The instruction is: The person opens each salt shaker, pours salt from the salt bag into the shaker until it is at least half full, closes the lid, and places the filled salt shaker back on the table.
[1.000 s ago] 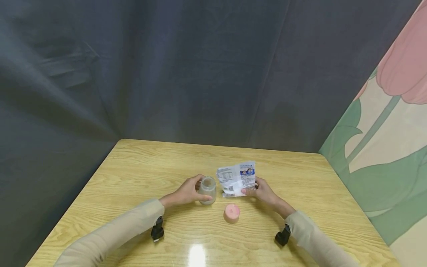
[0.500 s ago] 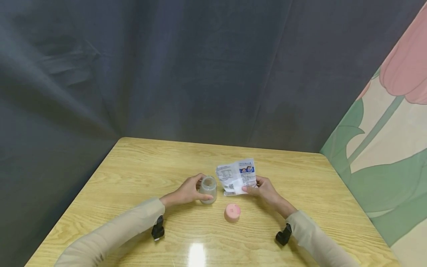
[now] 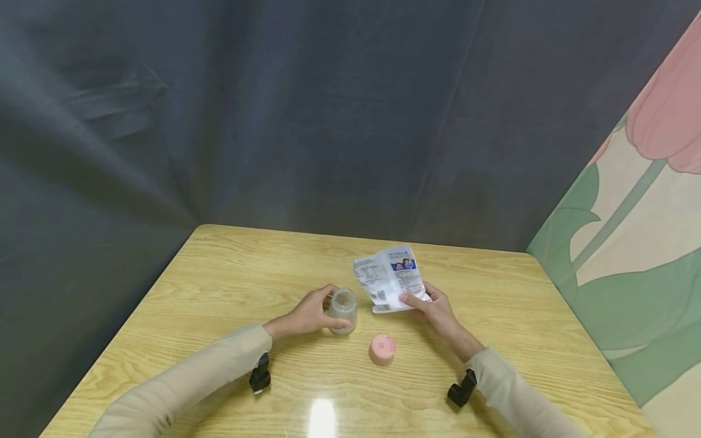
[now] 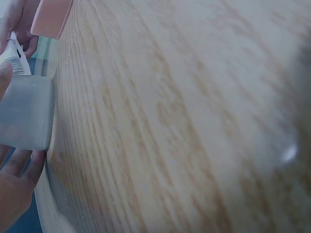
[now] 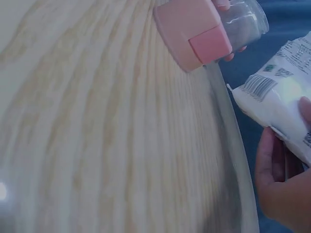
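A small glass jar with an uncovered mouth stands upright on the table, and my left hand grips it from the left side. In the left wrist view the jar looks cloudy; fingers wrap its side. My right hand holds a white printed packet by its lower right part, thumb on the front. The packet is tilted beside and slightly behind the jar, apart from it. Barcode and print show on the packet in the right wrist view. A pink lid sits on the table in front, between both hands.
The wood-grain table has its far edge against a dark curtain. At the right hangs a flowered panel. A black wrist camera is on the left forearm, another camera on the right.
My right hand has raised the packet a little and tilted it, its top moving up and away from me. The left hand keeps its grip on the jar; the pink lid stays put.
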{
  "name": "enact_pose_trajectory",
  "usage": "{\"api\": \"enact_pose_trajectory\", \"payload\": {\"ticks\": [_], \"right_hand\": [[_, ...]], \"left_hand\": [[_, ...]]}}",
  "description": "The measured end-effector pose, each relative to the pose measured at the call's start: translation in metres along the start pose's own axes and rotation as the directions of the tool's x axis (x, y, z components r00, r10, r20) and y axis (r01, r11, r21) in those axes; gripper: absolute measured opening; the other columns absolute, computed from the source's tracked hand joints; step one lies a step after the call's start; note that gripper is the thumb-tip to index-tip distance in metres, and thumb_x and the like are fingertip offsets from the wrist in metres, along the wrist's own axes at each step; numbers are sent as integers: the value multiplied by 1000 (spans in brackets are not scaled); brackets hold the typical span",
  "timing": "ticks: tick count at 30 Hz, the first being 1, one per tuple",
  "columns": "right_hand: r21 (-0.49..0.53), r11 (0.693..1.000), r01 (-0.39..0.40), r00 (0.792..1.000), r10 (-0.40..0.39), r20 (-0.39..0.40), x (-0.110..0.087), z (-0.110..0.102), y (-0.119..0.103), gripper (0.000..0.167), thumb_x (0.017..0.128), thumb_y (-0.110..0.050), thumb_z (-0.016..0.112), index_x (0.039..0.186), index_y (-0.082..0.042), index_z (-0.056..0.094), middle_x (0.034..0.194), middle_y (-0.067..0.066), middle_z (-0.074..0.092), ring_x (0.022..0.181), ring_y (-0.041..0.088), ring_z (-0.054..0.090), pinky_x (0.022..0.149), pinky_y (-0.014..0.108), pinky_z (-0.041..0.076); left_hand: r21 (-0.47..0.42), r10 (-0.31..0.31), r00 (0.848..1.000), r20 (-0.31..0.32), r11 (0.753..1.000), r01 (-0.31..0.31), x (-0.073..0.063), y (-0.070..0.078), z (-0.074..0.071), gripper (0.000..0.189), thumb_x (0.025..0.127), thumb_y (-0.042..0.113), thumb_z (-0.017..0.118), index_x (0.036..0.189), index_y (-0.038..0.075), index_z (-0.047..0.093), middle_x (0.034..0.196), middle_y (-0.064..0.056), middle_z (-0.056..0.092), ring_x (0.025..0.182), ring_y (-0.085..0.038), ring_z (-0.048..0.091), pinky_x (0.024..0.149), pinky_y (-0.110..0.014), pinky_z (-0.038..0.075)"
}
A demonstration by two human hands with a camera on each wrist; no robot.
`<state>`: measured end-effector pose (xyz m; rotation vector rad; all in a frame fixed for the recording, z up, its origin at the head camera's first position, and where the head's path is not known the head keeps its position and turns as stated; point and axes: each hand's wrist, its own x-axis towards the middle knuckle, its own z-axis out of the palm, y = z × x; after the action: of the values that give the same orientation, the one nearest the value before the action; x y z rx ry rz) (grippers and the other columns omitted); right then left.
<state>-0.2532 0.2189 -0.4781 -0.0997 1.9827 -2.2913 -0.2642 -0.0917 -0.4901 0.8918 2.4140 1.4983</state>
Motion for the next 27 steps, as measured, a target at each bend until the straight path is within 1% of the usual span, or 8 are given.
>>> {"api": "enact_pose_trajectory", "payload": {"ticks": [3,6,10,14,17,20,23,27], "right_hand": [[81,997,-7,1000,8,-17,1,1,-1,50,92,5,64,139,9,46,110,4,71,98,20,69,91,35,54],[143,990,-16,999,20,-25,2,3,-3,38,93,4,62,130,4,54,107,4,72,98,20,69,92,35,53],[186,982,-27,999,35,-41,2,4,-6,24,93,3,62,115,-5,63,104,5,72,94,20,70,89,32,55],[209,977,-50,998,56,-23,1,5,-8,21,94,2,62,112,-9,65,105,5,72,95,20,70,91,35,53],[234,969,-80,997,78,15,0,6,-9,23,95,2,59,114,-10,63,106,6,72,97,21,70,95,40,52],[277,955,-107,993,87,81,-1,4,-10,27,98,2,54,122,-10,57,108,9,71,100,26,69,96,48,50],[325,936,-133,985,88,149,-2,3,-11,34,100,1,50,133,-10,49,114,13,69,105,32,67,97,54,47],[358,919,-164,970,85,227,-2,1,-12,40,104,-3,46,142,-13,42,123,13,65,112,33,63,101,56,43]], "left_hand": [[0,6,1000,4,1000,-6,0,0,0,59,80,24,85,127,3,55,119,-6,64,109,-21,62,95,-37,51],[-5,14,1000,6,1000,-13,1,0,-1,59,80,23,85,127,3,55,119,-6,64,110,-21,62,95,-37,51],[-10,19,1000,6,1000,-19,1,1,-1,59,80,22,85,127,2,55,120,-7,64,110,-21,62,95,-37,51],[-4,16,1000,8,1000,-16,1,2,-1,59,80,22,85,127,3,55,120,-8,64,109,-21,62,94,-36,51],[-6,12,1000,14,1000,-12,1,3,-1,59,81,22,84,128,2,55,120,-10,63,109,-21,62,94,-37,51],[-5,10,1000,14,1000,-10,0,3,-2,59,81,23,84,128,2,55,120,-10,63,108,-21,62,94,-38,51],[-4,9,1000,7,1000,-9,0,3,-1,58,81,24,84,126,3,56,119,-8,64,108,-21,63,93,-37,51],[-1,6,1000,-3,1000,-6,-1,3,0,57,80,24,85,125,5,57,118,-5,65,107,-20,63,93,-36,51]]}}
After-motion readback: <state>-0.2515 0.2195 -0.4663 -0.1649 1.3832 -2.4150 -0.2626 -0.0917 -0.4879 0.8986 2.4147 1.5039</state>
